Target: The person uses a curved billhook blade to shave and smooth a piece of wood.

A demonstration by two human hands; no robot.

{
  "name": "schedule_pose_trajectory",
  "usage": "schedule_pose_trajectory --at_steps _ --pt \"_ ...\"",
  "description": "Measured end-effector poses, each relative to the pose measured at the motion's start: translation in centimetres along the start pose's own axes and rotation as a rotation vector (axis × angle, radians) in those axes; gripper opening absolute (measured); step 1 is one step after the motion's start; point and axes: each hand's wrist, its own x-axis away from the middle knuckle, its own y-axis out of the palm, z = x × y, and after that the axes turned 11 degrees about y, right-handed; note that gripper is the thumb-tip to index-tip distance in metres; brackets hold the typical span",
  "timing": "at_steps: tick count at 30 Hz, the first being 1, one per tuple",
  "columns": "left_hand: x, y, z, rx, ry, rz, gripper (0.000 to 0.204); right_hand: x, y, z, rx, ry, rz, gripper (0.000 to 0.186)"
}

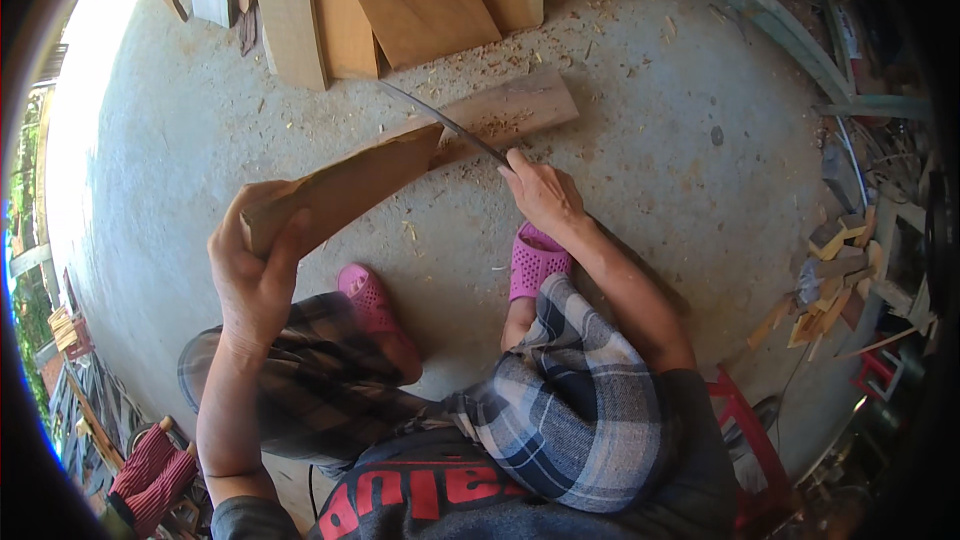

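My left hand (258,250) is closed round the near end of a brown wooden board (350,185), thumb on its near face. The board slants up and to the right, its upper edge rough. Its far end meets a second plank (515,110) lying on the floor with shavings on it; whether the two touch is hard to tell. In my right hand (545,198) is a long, slightly curved knife (445,122). Its dark, narrow blade points to the upper left, crossing just past the board's far end. My fingers hide the knife's handle.
Several wooden boards (415,0) lean together at the far side. Wood shavings (590,45) litter the concrete floor. Offcuts (835,280) are heaped at right, below a curved pale frame (750,0). A red plastic chair (750,440) stands behind me at right. My pink clogs (540,258) are between.
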Motion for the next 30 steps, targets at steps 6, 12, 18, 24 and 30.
schedule_pose_trajectory --at_steps 6,12,18,24,30 --pt "0.2 0.1 -0.3 0.043 -0.054 0.015 0.022 0.3 0.8 0.2 -0.212 -0.228 0.251 0.02" --pt "-0.9 0.2 0.4 0.073 -0.037 0.019 0.022 0.2 0.0 -0.5 -0.005 -0.062 0.011 0.022" --pt "-0.2 0.5 0.2 0.019 -0.022 0.009 0.023 0.4 -0.8 -0.6 -0.171 -0.214 0.183 0.02" --pt "-1.0 0.3 0.3 0.062 -0.047 0.024 0.023 -0.3 -0.2 0.4 -0.037 0.017 -0.033 0.021" --pt "-0.3 0.4 0.0 0.052 -0.046 0.039 0.023 -0.2 0.2 0.9 -0.128 -0.057 0.066 0.021"
